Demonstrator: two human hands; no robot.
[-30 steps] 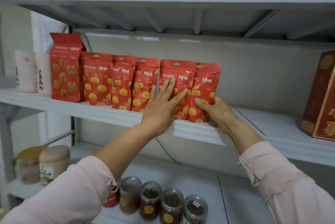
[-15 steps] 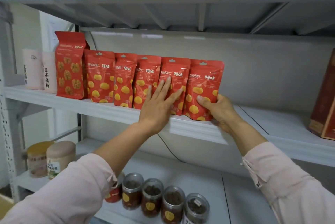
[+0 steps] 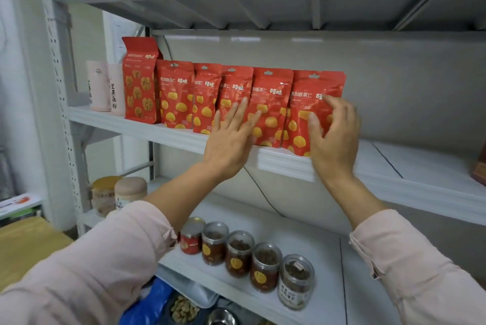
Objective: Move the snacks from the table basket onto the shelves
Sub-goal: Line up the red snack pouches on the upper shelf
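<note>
Altogether five chestnut pouches (image 3: 176,96), one walnut bag (image 3: 139,82).

This looks like a small shop or stockroom. Grey metal shelving (image 3: 184,138) with a perforated upright (image 3: 56,61) carries 5 identical red pouches (image 3: 271,93) lined up face-out. The shelf below holds a neat row of 4 clear jars (image 3: 239,253), with 2 tubs (image 3: 130,190) near them.

five red snack pouches (image 3: 271,103) with yellow chestnuts printed on, upright in an overlapping row on the shelf (image 3: 284,161); end one's just behind the right grip (image 3: 334,138); middle ones behind the left grip (image 3: 231,143)
</note>
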